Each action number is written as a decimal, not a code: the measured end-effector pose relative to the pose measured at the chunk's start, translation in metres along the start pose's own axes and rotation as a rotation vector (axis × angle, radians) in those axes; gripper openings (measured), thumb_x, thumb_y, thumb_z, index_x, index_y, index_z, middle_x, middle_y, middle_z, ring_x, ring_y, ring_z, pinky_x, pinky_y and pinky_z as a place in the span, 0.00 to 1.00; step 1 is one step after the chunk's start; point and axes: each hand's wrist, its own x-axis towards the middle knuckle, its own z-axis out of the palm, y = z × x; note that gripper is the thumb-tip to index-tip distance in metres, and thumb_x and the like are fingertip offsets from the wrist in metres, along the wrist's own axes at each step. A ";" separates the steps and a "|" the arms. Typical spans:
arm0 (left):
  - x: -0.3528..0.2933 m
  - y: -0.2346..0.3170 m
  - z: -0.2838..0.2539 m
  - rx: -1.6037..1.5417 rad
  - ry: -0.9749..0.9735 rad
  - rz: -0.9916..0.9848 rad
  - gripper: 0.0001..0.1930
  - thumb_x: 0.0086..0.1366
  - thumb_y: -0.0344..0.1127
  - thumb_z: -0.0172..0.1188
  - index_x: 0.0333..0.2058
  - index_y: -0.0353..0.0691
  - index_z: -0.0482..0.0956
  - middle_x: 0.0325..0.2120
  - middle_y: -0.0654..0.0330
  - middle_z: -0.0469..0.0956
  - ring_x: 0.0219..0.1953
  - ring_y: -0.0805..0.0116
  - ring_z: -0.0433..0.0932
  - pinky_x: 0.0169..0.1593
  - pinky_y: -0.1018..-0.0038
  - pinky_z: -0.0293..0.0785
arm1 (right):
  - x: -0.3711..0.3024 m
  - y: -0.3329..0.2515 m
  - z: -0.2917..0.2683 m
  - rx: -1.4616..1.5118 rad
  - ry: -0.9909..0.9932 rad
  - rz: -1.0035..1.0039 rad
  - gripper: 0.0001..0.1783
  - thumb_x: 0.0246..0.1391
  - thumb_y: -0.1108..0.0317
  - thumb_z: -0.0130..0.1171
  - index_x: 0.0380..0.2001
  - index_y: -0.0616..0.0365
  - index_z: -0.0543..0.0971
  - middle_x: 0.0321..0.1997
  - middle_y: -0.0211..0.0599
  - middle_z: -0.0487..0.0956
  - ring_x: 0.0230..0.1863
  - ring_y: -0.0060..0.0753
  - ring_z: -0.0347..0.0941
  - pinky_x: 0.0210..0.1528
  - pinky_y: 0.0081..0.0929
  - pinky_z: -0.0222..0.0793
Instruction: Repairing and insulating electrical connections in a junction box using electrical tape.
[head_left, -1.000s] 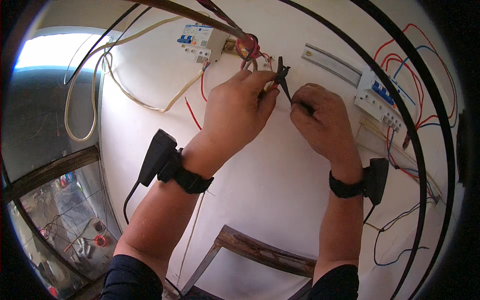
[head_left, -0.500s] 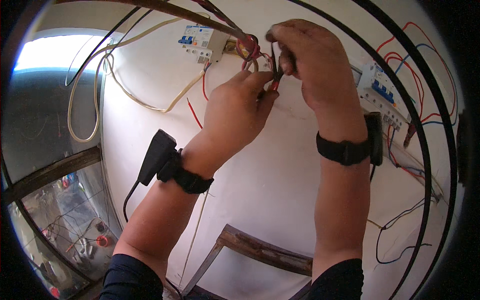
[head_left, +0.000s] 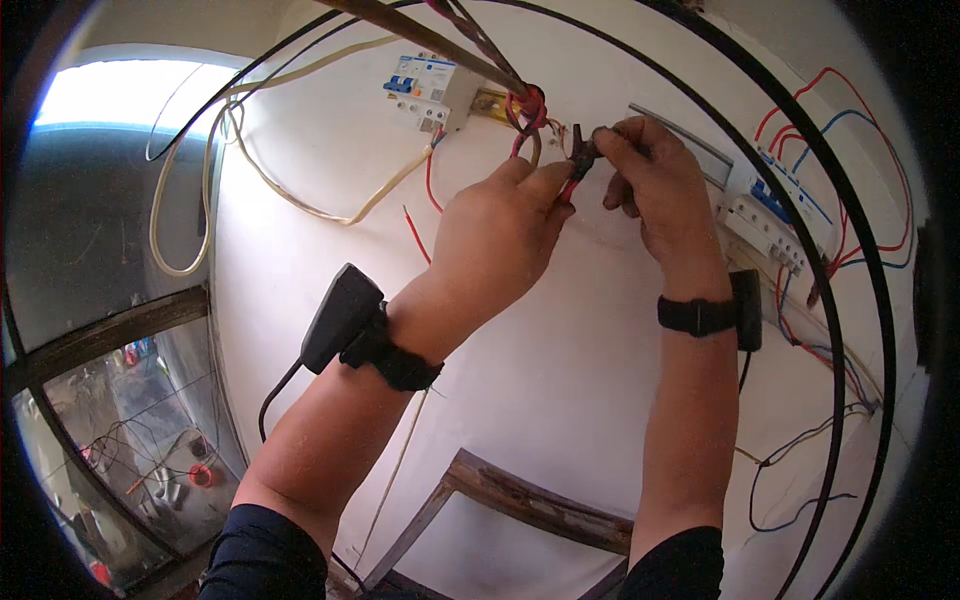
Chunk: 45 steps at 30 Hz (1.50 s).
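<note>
My left hand (head_left: 500, 225) is closed around a red wire (head_left: 569, 190), gripping it between thumb and forefinger. Above the fingertips the wire's end carries a dark wrapping, which looks like black electrical tape (head_left: 580, 158). My right hand (head_left: 655, 180) pinches at the tape's right side with thumb and forefinger, the other fingers curled below. Just left of this, a bundle of dark red twisted wires (head_left: 530, 105) is knotted at the end of a brown rod (head_left: 430, 40). A loose red wire (head_left: 416, 235) with a bare tip pokes out behind my left wrist.
A white circuit breaker (head_left: 420, 90) with blue switches is fixed to the wall, a cream cable (head_left: 350, 217) running from it. More breakers (head_left: 770, 220) sit at the right. Thick black cables (head_left: 838, 330) arc across the right side. A wooden chair (head_left: 530, 505) stands below; a window (head_left: 110, 230) is at the left.
My right hand has moved lower, its fingers now at the wrapped wire end. The dark strip that ran up towards it appears shorter. The view has shifted slightly.
</note>
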 end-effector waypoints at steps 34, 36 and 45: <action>0.000 -0.004 0.004 -0.052 0.084 0.045 0.09 0.64 0.32 0.64 0.43 0.45 0.84 0.32 0.53 0.79 0.31 0.47 0.81 0.35 0.57 0.78 | -0.041 0.016 0.001 -0.353 -0.060 -0.036 0.09 0.61 0.72 0.63 0.44 0.61 0.82 0.36 0.40 0.84 0.36 0.28 0.81 0.40 0.28 0.77; 0.000 -0.005 0.005 -0.030 0.126 0.037 0.09 0.64 0.32 0.64 0.42 0.45 0.84 0.32 0.52 0.79 0.31 0.47 0.81 0.34 0.57 0.78 | -0.056 0.008 -0.003 -0.272 -0.069 0.048 0.09 0.61 0.71 0.62 0.43 0.60 0.83 0.33 0.37 0.83 0.32 0.25 0.80 0.36 0.27 0.77; -0.005 -0.002 0.007 0.000 0.110 -0.016 0.10 0.64 0.32 0.63 0.44 0.46 0.84 0.32 0.52 0.79 0.31 0.46 0.81 0.35 0.57 0.78 | -0.051 -0.041 -0.002 0.000 -0.059 -0.019 0.10 0.63 0.74 0.59 0.45 0.64 0.83 0.29 0.32 0.81 0.27 0.19 0.76 0.29 0.19 0.72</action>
